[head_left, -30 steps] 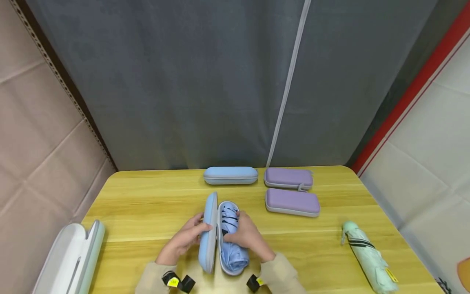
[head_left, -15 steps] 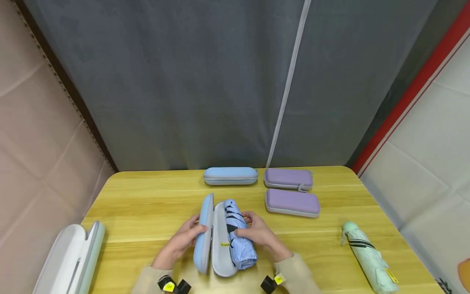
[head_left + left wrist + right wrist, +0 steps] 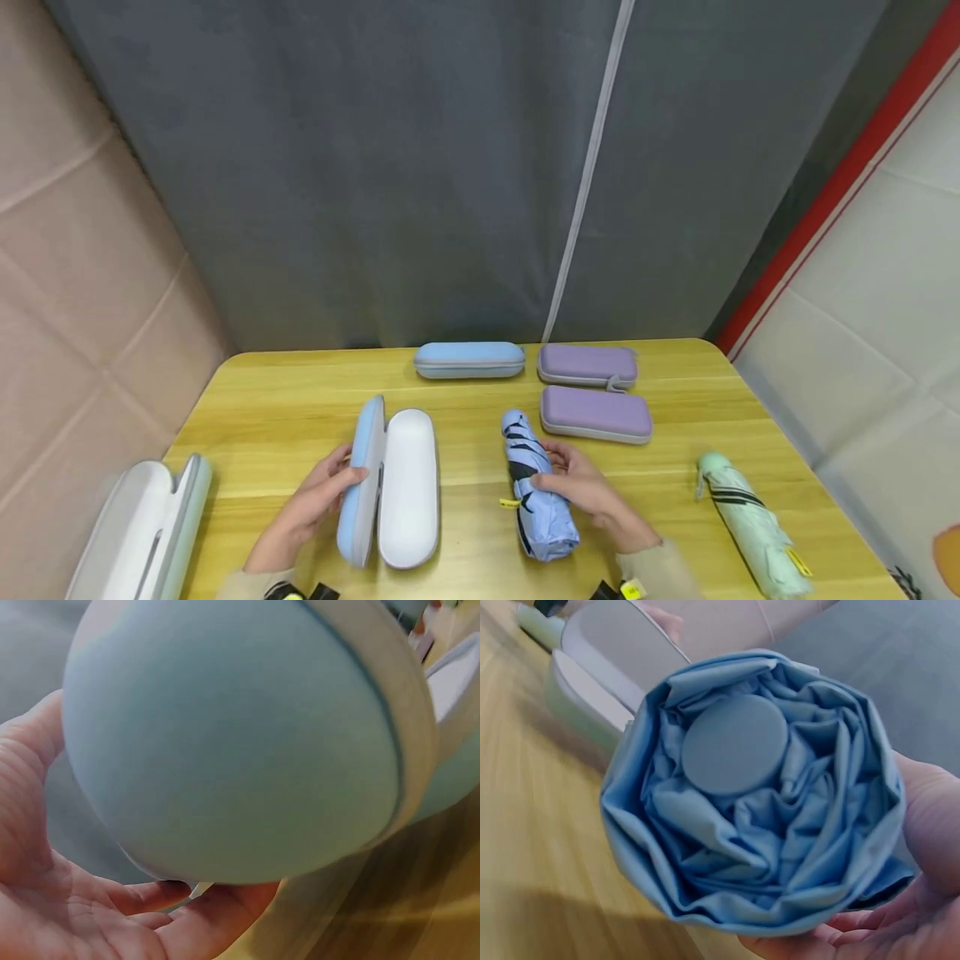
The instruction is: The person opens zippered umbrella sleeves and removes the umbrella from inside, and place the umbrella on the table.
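A light blue hard case (image 3: 408, 492) stands open on the table like a book, its white inside bare. My left hand (image 3: 318, 500) grips the raised lid (image 3: 358, 487), thumb on one side and fingers on the other. In the left wrist view the lid's rounded blue end (image 3: 240, 750) fills most of the picture. To the right of the case, my right hand (image 3: 592, 492) holds a folded light blue umbrella (image 3: 547, 529) with black stripes and a small yellow tag. Its gathered fabric end and round grey knob (image 3: 735, 742) face the right wrist camera.
At the table's back lie a closed blue case (image 3: 470, 360) and two closed purple cases (image 3: 588, 363). A mint green folded umbrella (image 3: 753, 525) lies at the right. An open case with a white inside (image 3: 123, 533) is at the left edge. A grey curtain (image 3: 375, 167) hangs behind.
The right hand has lifted the blue umbrella out of the case and carried it to the right. The left hand has shifted the open case to the left.
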Available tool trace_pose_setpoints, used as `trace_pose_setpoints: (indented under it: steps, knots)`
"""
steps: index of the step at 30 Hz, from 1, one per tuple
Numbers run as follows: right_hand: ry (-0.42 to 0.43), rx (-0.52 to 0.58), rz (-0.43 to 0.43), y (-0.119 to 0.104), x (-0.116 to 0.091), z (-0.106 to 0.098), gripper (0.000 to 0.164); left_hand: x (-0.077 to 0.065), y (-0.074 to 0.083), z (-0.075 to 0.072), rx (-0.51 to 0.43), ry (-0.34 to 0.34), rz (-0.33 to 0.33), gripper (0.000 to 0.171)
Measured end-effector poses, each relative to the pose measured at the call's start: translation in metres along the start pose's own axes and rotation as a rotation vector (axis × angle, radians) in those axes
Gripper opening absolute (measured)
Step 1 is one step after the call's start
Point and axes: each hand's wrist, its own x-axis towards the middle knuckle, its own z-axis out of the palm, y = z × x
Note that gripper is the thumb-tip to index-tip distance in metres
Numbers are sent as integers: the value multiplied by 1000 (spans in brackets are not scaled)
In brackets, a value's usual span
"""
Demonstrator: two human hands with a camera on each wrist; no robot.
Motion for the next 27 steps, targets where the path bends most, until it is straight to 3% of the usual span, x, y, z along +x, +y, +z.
trace_pose_setpoints:
  steps: [4, 13, 17, 23, 27]
  knots:
    - [5, -17, 6, 3, -15, -19, 68, -14, -2, -26, 39, 79, -67, 70]
    - [80, -48, 68, 7, -48, -58, 71, -38, -4, -77, 129, 162, -161, 73]
    - [148, -77, 139, 11, -61, -77, 68, -45, -8, -90, 175, 188, -174, 73]
    - [232, -220, 225, 23, -76, -114, 69, -50, -8, -99, 263, 174, -210, 75]
    - [278, -302, 282, 35, -80, -135, 74, -53, -8, -104, 333, 203, -239, 78]
